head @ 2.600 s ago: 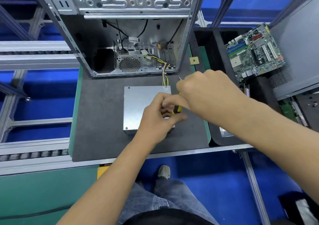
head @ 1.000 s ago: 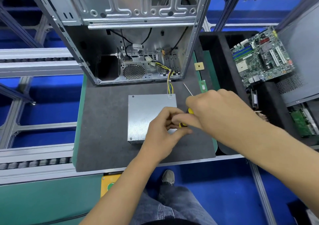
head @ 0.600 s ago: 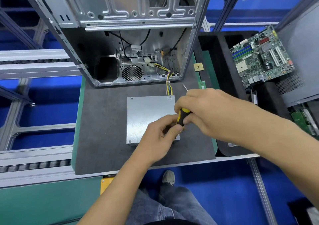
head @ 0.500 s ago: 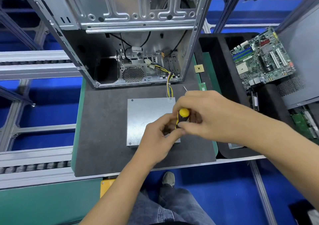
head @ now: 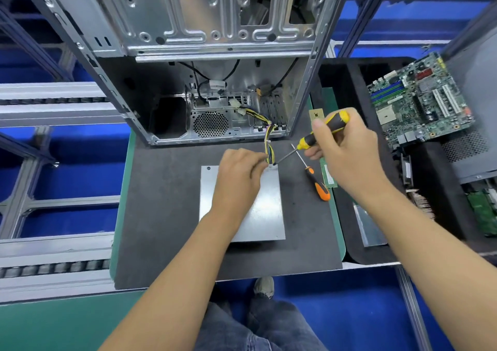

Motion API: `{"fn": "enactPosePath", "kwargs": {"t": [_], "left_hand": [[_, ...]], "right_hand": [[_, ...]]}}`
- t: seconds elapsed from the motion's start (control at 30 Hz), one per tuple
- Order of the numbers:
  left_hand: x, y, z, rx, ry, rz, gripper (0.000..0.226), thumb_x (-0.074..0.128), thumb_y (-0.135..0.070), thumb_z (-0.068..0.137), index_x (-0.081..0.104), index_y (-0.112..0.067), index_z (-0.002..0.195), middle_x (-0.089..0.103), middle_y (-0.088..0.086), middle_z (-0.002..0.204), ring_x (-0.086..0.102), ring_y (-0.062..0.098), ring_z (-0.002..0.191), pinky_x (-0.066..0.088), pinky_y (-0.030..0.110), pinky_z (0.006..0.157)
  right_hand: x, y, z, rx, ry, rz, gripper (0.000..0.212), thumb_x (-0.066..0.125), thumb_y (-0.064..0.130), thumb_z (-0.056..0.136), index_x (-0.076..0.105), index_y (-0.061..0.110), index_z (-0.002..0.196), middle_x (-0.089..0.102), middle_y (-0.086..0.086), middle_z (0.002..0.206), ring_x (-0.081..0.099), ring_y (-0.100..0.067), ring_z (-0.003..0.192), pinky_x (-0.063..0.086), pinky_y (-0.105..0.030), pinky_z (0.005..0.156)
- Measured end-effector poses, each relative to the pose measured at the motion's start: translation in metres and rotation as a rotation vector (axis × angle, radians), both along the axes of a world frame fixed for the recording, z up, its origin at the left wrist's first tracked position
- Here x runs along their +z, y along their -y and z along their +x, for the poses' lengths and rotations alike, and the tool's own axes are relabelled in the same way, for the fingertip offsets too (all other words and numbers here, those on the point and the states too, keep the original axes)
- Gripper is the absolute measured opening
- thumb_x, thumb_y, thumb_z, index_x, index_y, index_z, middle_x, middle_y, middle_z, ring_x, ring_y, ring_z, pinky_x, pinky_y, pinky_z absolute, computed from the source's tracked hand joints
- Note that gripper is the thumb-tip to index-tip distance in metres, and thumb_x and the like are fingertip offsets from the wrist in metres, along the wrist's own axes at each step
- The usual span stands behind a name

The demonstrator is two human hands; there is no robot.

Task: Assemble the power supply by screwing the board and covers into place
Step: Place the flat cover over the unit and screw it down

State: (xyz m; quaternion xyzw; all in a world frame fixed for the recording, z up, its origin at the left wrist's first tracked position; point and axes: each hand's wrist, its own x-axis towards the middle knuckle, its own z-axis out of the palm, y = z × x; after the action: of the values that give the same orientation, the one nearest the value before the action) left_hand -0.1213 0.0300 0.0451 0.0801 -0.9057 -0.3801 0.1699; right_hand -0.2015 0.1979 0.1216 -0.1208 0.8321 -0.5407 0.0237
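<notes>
The silver power supply box (head: pixel 269 205) lies flat on the dark mat (head: pixel 161 216), its coloured cable bundle (head: pixel 269 146) running up into the open computer case (head: pixel 215 81). My right hand (head: pixel 347 157) grips a yellow-and-black screwdriver (head: pixel 322 130), tilted, with its tip at the box's far right corner. My left hand (head: pixel 239 178) rests on the box top, fingers curled at that same corner beside the tip; what they pinch is too small to see.
An orange-handled screwdriver (head: pixel 316 183) lies on the mat right of the box. A green memory stick (head: pixel 328 174) sits at the mat's right edge. A motherboard (head: pixel 419 100) leans in the black tray (head: pixel 349 81) at right. Conveyor rails (head: pixel 53 103) run along the left.
My right hand has turned the yellow screwdriver round and moved it from the box's near right side up to the far right corner. My left hand followed. The orange screwdriver is now uncovered.
</notes>
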Motion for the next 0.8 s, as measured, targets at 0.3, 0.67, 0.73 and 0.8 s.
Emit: {"fn": "enactPosePath", "kwargs": {"t": [0.3,0.67,0.73,0.8], "left_hand": [[-0.010,0.003,-0.008,-0.031,0.055,-0.010,0.006,0.077,-0.017,0.086,0.081,-0.014,0.089,0.073,-0.001,0.089,0.054,0.035,0.093,0.041,0.051,0.083],[-0.017,0.002,-0.011,0.006,0.013,-0.001,0.004,0.081,-0.014,0.082,0.080,-0.014,0.085,0.073,-0.003,0.083,0.049,0.033,0.092,0.044,0.053,0.079],[-0.018,0.002,-0.011,0.009,0.004,-0.006,0.004,0.081,-0.014,0.082,0.080,-0.015,0.085,0.073,-0.004,0.083,0.048,0.031,0.092,0.044,0.052,0.079],[-0.018,0.002,-0.011,0.007,0.000,-0.008,0.004,0.081,-0.015,0.082,0.080,-0.015,0.086,0.072,-0.005,0.083,0.048,0.029,0.092,0.044,0.052,0.079]], "right_hand": [[-0.007,0.004,-0.004,-0.039,0.038,0.003,0.023,0.058,0.030,0.095,0.050,0.009,0.091,0.072,-0.003,0.072,0.071,-0.017,0.061,0.060,-0.040,0.064],[-0.003,0.005,-0.005,-0.024,0.068,0.019,0.021,0.058,0.027,0.097,0.050,0.008,0.091,0.072,-0.002,0.072,0.071,-0.017,0.061,0.060,-0.035,0.062],[-0.004,0.005,-0.004,-0.020,0.071,0.025,0.021,0.058,0.027,0.097,0.050,0.009,0.090,0.072,-0.002,0.072,0.071,-0.018,0.061,0.060,-0.037,0.063],[-0.004,0.005,-0.003,-0.015,0.075,0.016,0.020,0.059,0.027,0.097,0.050,0.010,0.089,0.072,-0.001,0.071,0.071,-0.017,0.061,0.060,-0.036,0.063]]}}
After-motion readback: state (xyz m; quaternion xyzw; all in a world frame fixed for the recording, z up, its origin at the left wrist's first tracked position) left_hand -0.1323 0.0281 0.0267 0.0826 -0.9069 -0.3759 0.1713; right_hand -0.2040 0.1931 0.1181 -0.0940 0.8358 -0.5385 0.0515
